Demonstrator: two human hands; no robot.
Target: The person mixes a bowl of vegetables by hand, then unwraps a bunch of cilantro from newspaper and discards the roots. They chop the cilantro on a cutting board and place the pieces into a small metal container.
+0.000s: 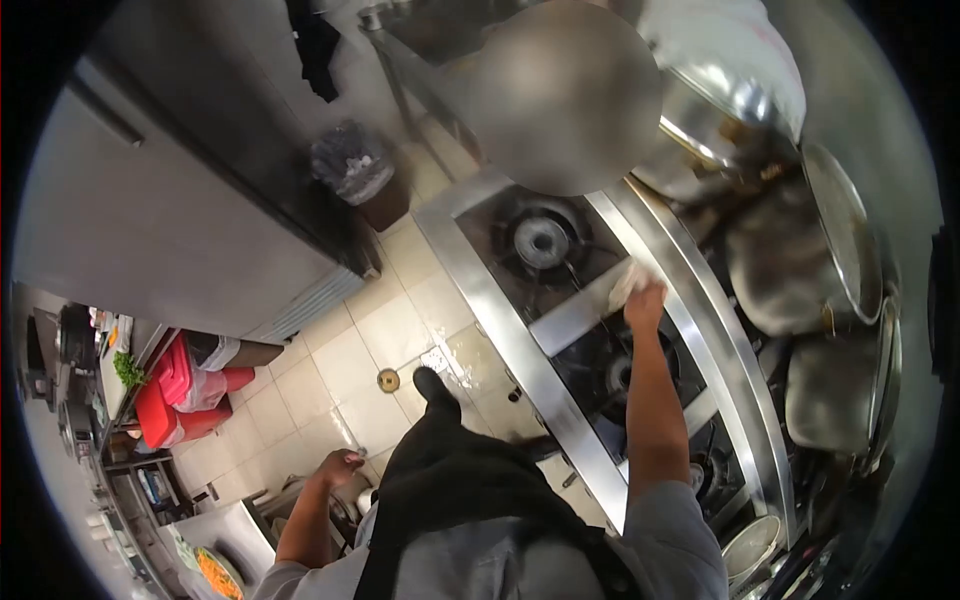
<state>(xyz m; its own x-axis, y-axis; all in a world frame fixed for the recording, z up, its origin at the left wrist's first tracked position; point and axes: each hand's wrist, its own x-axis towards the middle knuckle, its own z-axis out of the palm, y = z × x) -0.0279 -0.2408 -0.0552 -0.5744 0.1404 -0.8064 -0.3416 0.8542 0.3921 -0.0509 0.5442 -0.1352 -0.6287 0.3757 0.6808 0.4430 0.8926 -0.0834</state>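
My right hand (646, 305) is closed on a pale, crumpled cloth (630, 284). The cloth rests on the steel strip (580, 318) between two burner wells of the stove (585, 440). Just beyond the strip is a round burner (542, 242) in a dark well; another burner (622, 374) lies partly behind my forearm. On the other side of my body, my left hand (342, 467) hangs low over the tiled floor, away from the stove. Its fingers are loosely curled, and I see nothing in them.
Large metal pots (790, 265) line the stove's right side. A lined bin (355, 165) stands beyond the stove, near a steel refrigerator (170, 200). Red containers (180, 405) are at left. The tiled floor (370, 335) looks wet and has a round drain (388, 380). A blurred disc covers the top.
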